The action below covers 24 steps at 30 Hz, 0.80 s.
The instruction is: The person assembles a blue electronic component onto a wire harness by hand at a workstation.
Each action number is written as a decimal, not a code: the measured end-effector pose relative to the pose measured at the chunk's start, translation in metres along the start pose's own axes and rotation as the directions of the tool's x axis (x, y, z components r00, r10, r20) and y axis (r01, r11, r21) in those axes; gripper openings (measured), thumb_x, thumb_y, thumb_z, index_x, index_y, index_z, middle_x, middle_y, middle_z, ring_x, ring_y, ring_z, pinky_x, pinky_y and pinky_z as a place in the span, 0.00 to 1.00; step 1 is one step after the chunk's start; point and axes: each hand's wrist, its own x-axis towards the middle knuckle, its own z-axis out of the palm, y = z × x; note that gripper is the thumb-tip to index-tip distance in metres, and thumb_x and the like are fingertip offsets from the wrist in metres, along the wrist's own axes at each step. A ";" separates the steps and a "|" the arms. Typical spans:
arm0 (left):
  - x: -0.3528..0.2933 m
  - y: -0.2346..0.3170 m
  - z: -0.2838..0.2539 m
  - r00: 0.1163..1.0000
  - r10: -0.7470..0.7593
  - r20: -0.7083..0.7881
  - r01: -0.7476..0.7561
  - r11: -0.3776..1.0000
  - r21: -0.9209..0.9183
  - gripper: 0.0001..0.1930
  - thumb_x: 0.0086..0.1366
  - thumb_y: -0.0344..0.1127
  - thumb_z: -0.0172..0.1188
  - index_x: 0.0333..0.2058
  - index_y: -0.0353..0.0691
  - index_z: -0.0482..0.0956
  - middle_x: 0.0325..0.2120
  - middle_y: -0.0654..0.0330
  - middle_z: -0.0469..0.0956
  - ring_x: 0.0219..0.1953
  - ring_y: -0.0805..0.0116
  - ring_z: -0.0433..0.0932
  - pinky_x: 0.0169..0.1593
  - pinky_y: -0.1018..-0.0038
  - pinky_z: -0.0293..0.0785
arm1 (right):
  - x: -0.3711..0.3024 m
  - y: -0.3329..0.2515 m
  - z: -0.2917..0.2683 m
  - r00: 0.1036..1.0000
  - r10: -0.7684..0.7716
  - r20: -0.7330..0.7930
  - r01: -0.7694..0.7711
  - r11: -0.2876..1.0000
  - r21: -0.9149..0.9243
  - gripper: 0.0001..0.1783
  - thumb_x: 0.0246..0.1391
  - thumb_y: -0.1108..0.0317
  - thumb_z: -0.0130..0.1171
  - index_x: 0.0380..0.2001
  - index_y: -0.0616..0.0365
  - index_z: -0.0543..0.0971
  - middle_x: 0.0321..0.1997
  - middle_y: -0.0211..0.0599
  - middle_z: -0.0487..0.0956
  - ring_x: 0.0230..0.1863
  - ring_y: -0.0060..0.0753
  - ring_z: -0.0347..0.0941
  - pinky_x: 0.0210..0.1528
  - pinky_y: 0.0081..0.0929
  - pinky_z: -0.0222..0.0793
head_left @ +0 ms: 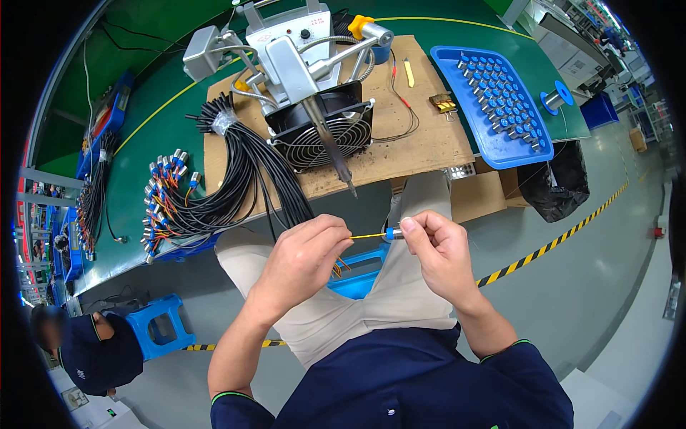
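Observation:
Over my lap, my left hand (pixel 304 259) is closed in a pinch on a thin yellow wire (pixel 368 236). The wire runs straight across to a small metal cylindrical connector (pixel 393 234) with a blue end, gripped between the thumb and fingers of my right hand (pixel 439 256). Whether wire and connector are joined is too small to tell. Several orange and yellow wire ends (pixel 339 269) hang below my left hand. Above both hands points the tip of a soldering iron (pixel 330 139), clamped on a stand.
A black fan (pixel 325 139) stands behind the iron on a cardboard sheet (pixel 421 154). Black cables (pixel 246 161) with blue-ended connectors (pixel 166 193) lie leftward. At right are a blue tray (pixel 493 159) of connectors and a wire spool (pixel 557 98). Another person (pixel 100 354) sits lower left.

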 end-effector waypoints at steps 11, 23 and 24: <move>-0.001 -0.002 -0.006 0.999 -0.005 0.033 0.005 1.000 -0.020 0.10 0.63 0.23 0.71 0.42 0.30 0.83 0.41 0.51 0.84 0.39 0.54 0.86 0.41 0.66 0.83 | 0.003 0.003 0.009 0.998 0.002 -0.066 -0.003 1.000 -0.014 0.25 0.76 0.58 0.61 0.23 0.60 0.75 0.21 0.16 0.68 0.25 0.09 0.57 0.24 0.20 0.51; -0.007 -0.012 -0.089 0.960 -0.068 -0.272 0.104 0.987 0.121 0.02 0.65 0.22 0.69 0.35 0.33 0.84 0.29 0.56 0.82 0.26 0.68 0.78 0.30 0.75 0.71 | -0.002 0.011 0.007 0.990 0.094 0.101 -0.101 0.993 0.062 0.26 0.75 0.51 0.58 0.33 0.65 0.84 0.23 0.26 0.74 0.29 0.16 0.66 0.34 0.21 0.62; -0.007 -0.021 -0.108 0.911 -0.149 -0.384 0.209 0.971 0.117 0.02 0.69 0.25 0.66 0.35 0.32 0.84 0.28 0.63 0.81 0.25 0.75 0.74 0.30 0.78 0.67 | -0.002 0.011 0.008 0.990 0.088 0.109 -0.095 0.994 0.061 0.26 0.75 0.51 0.58 0.33 0.65 0.84 0.23 0.26 0.74 0.29 0.16 0.66 0.34 0.21 0.62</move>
